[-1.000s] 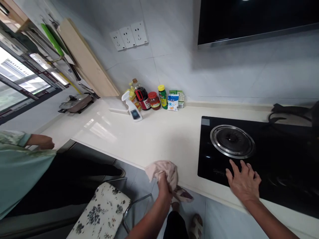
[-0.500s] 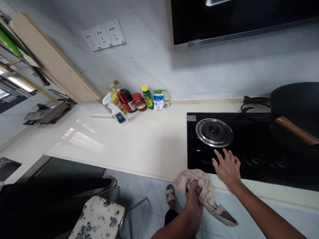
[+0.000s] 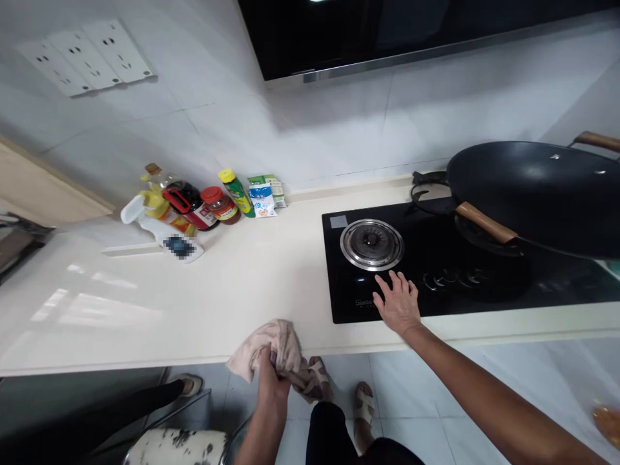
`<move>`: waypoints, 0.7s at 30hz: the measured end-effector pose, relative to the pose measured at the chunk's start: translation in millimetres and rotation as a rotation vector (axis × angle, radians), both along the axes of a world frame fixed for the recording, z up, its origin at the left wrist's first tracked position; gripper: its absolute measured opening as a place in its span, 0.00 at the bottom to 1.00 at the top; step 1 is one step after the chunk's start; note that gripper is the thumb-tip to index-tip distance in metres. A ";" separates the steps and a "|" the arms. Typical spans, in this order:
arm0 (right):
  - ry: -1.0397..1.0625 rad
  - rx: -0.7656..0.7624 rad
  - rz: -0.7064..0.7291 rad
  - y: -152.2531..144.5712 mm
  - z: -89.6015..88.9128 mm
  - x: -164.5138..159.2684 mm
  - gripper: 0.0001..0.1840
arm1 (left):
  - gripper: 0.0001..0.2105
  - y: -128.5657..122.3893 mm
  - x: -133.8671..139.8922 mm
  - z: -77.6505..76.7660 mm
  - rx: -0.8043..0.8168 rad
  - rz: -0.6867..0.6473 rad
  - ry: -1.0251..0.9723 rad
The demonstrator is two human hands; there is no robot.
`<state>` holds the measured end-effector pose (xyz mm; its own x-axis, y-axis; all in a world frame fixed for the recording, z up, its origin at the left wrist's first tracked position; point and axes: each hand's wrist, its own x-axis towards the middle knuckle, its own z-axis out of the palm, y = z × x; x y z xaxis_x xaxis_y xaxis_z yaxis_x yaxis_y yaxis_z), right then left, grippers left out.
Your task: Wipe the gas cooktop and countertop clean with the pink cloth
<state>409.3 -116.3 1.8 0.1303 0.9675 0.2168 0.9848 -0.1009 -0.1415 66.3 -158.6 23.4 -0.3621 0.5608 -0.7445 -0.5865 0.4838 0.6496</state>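
My left hand (image 3: 272, 381) is wrapped round a crumpled pale pink cloth (image 3: 278, 339), held at the front edge of the cream countertop (image 3: 271, 271). Part of the cloth hangs down past the edge. My right hand (image 3: 400, 302) rests with fingers spread on the front of the black glass gas stove (image 3: 351, 281). Its fingertips lie just short of the round burner (image 3: 371, 244) and left of the control knobs (image 3: 453, 279). A large black wok (image 3: 533, 187) with a wooden handle sits over the right side of the stove.
By the wall stand a white spray bottle (image 3: 162, 232), a dark sauce bottle (image 3: 196, 206), a red-lidded jar (image 3: 221, 205), a yellow-capped green bottle (image 3: 236, 192) and a seasoning packet (image 3: 262, 200). A range hood (image 3: 411, 32) overhangs the stove. A patterned chair (image 3: 179, 447) and another person's leg (image 3: 126, 410) are below left.
The view has swung right, bringing more of the wok into sight. My left hand has moved left with the cloth, away from the stove. My right hand stays on the stove front.
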 end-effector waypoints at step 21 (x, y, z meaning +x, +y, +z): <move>1.303 -0.127 -0.108 -125.0 33.2 -16.4 0.28 | 0.13 -35.5 194.4 -27.6 -0.067 -0.325 -0.417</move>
<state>392.9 -241.3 35.0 0.2509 0.9432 -0.2176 0.1202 -0.2534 -0.9599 260.6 -194.1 -4.2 0.1571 0.5407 -0.8264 -0.6012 0.7163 0.3543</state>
